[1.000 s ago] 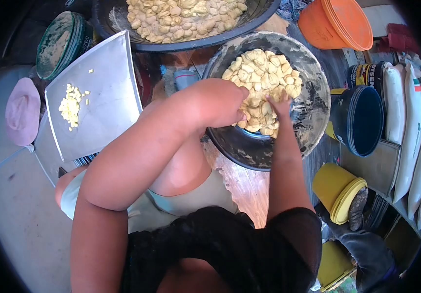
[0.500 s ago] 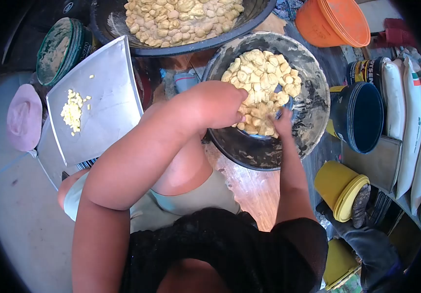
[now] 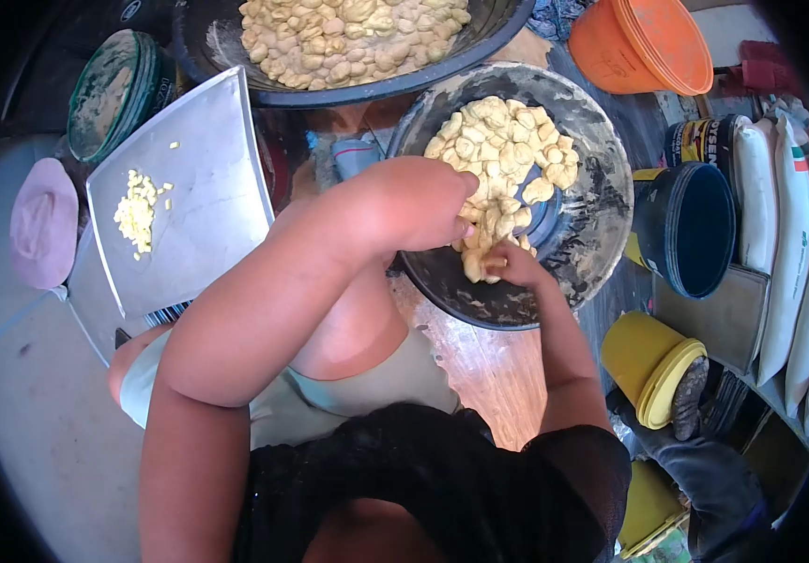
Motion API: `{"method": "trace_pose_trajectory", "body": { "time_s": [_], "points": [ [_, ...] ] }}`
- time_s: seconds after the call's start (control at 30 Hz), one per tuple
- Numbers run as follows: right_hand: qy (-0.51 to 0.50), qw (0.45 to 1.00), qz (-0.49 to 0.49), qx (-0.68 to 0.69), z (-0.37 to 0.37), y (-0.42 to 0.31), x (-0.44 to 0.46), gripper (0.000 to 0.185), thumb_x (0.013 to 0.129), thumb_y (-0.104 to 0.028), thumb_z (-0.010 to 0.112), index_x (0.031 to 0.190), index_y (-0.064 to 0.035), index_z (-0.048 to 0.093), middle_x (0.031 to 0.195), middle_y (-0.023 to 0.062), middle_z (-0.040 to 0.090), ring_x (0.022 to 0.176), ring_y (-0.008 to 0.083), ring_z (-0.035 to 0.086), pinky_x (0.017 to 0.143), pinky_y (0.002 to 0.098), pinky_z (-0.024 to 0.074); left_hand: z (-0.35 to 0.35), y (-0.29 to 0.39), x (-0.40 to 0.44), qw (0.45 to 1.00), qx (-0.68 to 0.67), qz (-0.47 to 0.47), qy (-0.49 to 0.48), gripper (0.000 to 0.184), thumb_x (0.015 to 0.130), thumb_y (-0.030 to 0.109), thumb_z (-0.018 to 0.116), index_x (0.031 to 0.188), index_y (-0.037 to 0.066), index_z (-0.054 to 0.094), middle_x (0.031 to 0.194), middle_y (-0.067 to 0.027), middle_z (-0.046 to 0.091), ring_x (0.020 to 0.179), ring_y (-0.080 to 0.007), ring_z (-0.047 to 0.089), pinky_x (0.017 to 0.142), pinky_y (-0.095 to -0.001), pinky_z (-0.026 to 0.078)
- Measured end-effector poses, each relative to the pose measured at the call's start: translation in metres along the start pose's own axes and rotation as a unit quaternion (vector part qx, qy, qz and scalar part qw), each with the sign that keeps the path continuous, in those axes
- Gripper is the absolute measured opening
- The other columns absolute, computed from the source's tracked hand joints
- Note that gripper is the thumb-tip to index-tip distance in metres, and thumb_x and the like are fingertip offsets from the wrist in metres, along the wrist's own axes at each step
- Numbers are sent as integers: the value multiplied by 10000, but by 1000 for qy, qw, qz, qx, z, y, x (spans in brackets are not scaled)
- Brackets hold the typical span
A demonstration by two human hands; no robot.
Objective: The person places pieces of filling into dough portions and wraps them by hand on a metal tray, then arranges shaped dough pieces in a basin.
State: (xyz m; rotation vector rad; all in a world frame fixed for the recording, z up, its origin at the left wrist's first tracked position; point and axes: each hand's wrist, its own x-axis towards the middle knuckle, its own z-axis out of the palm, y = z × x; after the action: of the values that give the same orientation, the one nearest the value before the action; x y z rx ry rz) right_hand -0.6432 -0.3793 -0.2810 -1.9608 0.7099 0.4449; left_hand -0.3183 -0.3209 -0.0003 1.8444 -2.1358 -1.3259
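Observation:
Pale yellow dough-like pieces (image 3: pixel 494 141) lie heaped in a round dark basin (image 3: pixel 602 192) smeared with dried paste. My left hand (image 3: pixel 451 206) is at the heap's left side, fingers bent against the pieces; what it grips, if anything, is hidden. Lower in the basin, my right hand (image 3: pixel 514 265) has its fingers closed around pieces at the heap's bottom edge. To the left, a metal tray (image 3: pixel 207 188) carries small pale yellow bits (image 3: pixel 137 214). A larger black tub (image 3: pixel 376 92) at the top holds many similar lumps (image 3: pixel 353 42).
An orange bucket (image 3: pixel 639 47) stands at the upper right, with a dark blue bucket (image 3: pixel 702 230) and a yellow bucket (image 3: pixel 644 361) below it. White sacks (image 3: pixel 789 244) line the right edge. A green tub (image 3: pixel 104 98) and a pink hat (image 3: pixel 43 223) are at the left.
My right hand has moved left and down from the heap's right side, and its fingers have closed. Pieces have shifted downward, baring more of the basin's bottom. My left hand has barely moved.

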Motion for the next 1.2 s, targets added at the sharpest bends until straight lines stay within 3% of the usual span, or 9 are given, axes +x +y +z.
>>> {"method": "trace_pose_trajectory", "body": {
  "time_s": [0.03, 0.13, 0.23, 0.27, 0.53, 0.73, 0.97, 1.1, 1.2],
  "points": [
    [-100, 992, -31, 65, -7, 4, -6, 404, 752, -226, 734, 1107, -77, 612, 1252, 179, 475, 1136, 312, 504, 928, 378, 436, 0, 1, 0, 1000, -2, -2, -3, 335, 837, 287, 615, 1008, 2, 569, 954, -193, 616, 920, -373, 597, 801, -446, 466],
    [67, 948, 110, 291, -30, 72, 12, 598, 724, -381, 764, 1211, -84, 585, 1282, 202, 455, 1138, 314, 499, 984, 371, 395, 0, 3, 0, 1000, -6, -1, -8, 333, 838, 282, 614, 1008, 0, 570, 955, -193, 616, 923, -374, 596, 804, -446, 466],
    [281, 879, 321, 213, -19, 51, 36, 811, 672, -531, 755, 1291, -61, 525, 1329, 239, 409, 1181, 348, 474, 1015, 378, 371, 2, 5, 0, 1000, -4, 11, -4, 336, 838, 282, 614, 1015, 0, 568, 959, -193, 617, 925, -376, 596, 804, -445, 466],
    [438, 816, 376, 1, 33, 84, 73, 784, 662, -537, 759, 1233, -45, 543, 1295, 228, 449, 1125, 338, 526, 885, 458, 457, 2, 4, -1, 1000, -2, 12, -1, 337, 838, 282, 614, 1017, 0, 567, 961, -195, 617, 927, -376, 595, 804, -444, 466],
    [156, 984, 65, -54, 58, -27, -9, 984, 574, -445, 834, 1377, -159, 343, 1334, 187, 356, 1196, 420, 432, 893, 552, 437, -2, 0, 0, 1000, 3, 16, 24, 359, 831, 302, 621, 1024, 4, 561, 949, -204, 619, 905, -384, 599, 780, -449, 469],
    [237, 932, 222, -161, 78, -43, 30, 1076, 549, -482, 845, 1426, -304, 247, 1533, 143, 37, 1340, 457, 228, 885, 749, 317, 5, 3, -1, 999, -5, 38, 25, 337, 828, 308, 623, 976, 9, 578, 899, -202, 622, 872, -380, 606, 759, -456, 468],
    [250, 947, 203, 3, 37, 1, 54, 832, 554, -253, 816, 1310, -199, 473, 1259, 170, 434, 1072, 404, 537, 921, 411, 466, 7, 4, -5, 999, -6, 36, 39, 331, 824, 304, 628, 965, 8, 588, 858, -199, 620, 844, -381, 608, 737, -467, 464],
    [341, 918, 88, 182, 37, 63, 38, 748, 556, -165, 803, 1239, -50, 522, 1201, 165, 500, 1073, 319, 536, 937, 386, 444, 12, -6, -7, 1000, 0, 9, 29, 347, 827, 320, 628, 997, 19, 596, 877, -202, 629, 862, -379, 614, 749, -464, 467],
    [359, 847, 53, 388, 10, 7, -8, 583, 680, 30, 666, 1235, -22, 498, 1124, 84, 596, 987, 189, 586, 848, 303, 478, 5, -4, -12, 1000, 3, -23, 11, 372, 835, 342, 622, 1022, 21, 603, 903, -203, 641, 874, -373, 623, 762, -462, 471]
  ]
}}
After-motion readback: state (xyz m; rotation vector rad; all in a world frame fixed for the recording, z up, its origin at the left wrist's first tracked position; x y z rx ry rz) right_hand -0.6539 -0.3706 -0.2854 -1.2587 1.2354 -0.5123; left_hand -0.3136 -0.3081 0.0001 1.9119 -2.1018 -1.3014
